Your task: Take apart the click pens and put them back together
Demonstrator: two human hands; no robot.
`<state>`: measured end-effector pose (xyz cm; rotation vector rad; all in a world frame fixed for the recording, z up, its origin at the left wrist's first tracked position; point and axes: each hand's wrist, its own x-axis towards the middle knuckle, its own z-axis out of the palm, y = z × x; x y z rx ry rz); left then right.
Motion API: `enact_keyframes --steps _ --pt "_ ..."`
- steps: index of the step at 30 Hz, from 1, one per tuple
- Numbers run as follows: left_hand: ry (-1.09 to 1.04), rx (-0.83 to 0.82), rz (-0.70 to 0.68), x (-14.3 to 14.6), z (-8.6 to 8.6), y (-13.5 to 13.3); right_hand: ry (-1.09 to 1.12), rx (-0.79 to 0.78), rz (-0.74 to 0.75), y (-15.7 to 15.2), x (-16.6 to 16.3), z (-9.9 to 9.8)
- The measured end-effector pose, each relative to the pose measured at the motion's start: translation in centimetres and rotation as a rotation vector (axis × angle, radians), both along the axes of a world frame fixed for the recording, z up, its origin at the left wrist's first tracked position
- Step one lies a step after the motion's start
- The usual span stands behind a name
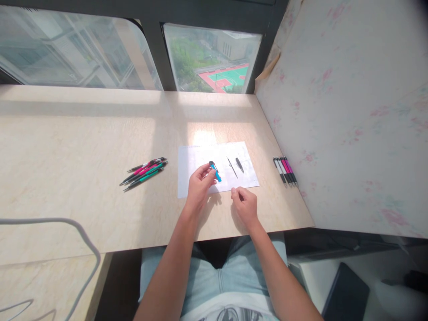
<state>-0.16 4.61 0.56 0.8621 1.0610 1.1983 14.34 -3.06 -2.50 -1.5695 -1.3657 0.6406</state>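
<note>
My left hand (pixel 199 183) pinches a short blue pen barrel (pixel 216 171) just above a white sheet of paper (pixel 200 171). My right hand (pixel 245 203) rests at the sheet's near edge, fingers pinched on something too small to make out. On the sheet lie a thin refill (pixel 232 167) and a small dark pen tip (pixel 239 164), both just beyond my right hand.
Several assembled pink and green pens (pixel 144 171) lie in a bunch to the left on the pale table (pixel 83 156). Another row of pens (pixel 285 170) lies at the right beside a flowered wall panel (pixel 351 116). A window runs behind; a grey cable (pixel 67 223) loops at the left.
</note>
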Motion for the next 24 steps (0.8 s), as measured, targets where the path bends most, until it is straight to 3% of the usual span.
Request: enact_keyframes --steps 4,11,19,24 --pt "-0.280 -0.137 0.013 -1.2 -0.3 -2.1 0.002 -0.021 -0.005 0.0 -0.1 -0.1" --pt "-0.451 -0.192 0.026 -1.5 -0.8 -2.3 0.075 -0.090 -0.118 0.8 0.3 0.9" --pt "-0.567 -0.236 0.000 -1.3 -0.6 -2.3 -0.599 -0.162 -0.051 7.0 2.4 3.1" --pt "-0.548 -0.227 -0.006 -1.3 -0.8 -2.4 -0.841 -0.268 0.003 9.2 1.6 3.3"
